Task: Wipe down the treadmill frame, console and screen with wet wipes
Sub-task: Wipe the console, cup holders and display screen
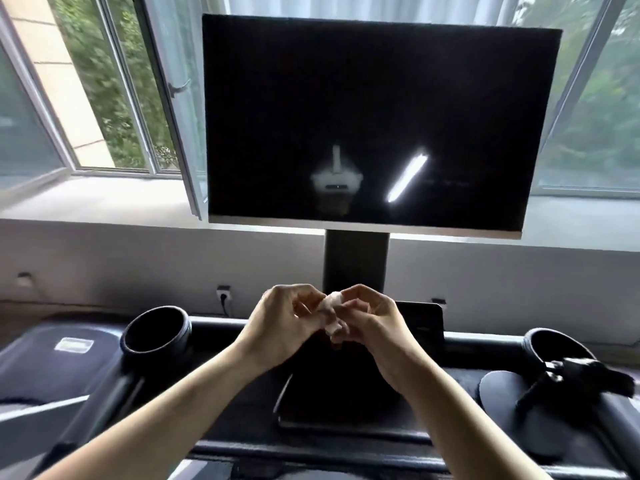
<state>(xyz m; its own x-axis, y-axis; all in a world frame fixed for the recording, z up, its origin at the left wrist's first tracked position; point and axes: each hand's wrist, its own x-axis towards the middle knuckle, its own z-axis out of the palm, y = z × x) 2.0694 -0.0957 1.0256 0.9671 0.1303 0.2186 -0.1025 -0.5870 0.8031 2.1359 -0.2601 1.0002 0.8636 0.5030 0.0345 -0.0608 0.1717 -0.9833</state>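
Wet wipe (333, 318) is bunched between both hands: left hand (287, 323) and right hand (374, 327) pinch it with curled fingers above the console (311, 414), hiding its middle. Dark screen (374, 126) stands behind. Cup holder (156, 332) sits left; right, a blurred black gadget (581, 375), maybe a tripod.

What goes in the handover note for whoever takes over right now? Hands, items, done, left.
Left hand: pinches the wet wipe.
Right hand: pinches the same wipe, which is bunched up between both hands, above the console and in front of the screen's post.
Screen: dark, upright, no hand on it.
Done: wipe in hand; cannot tell whether any surface has been wiped.
Left: open the wipe out, then probably the whole wipe-down, screen first since it is nearest.
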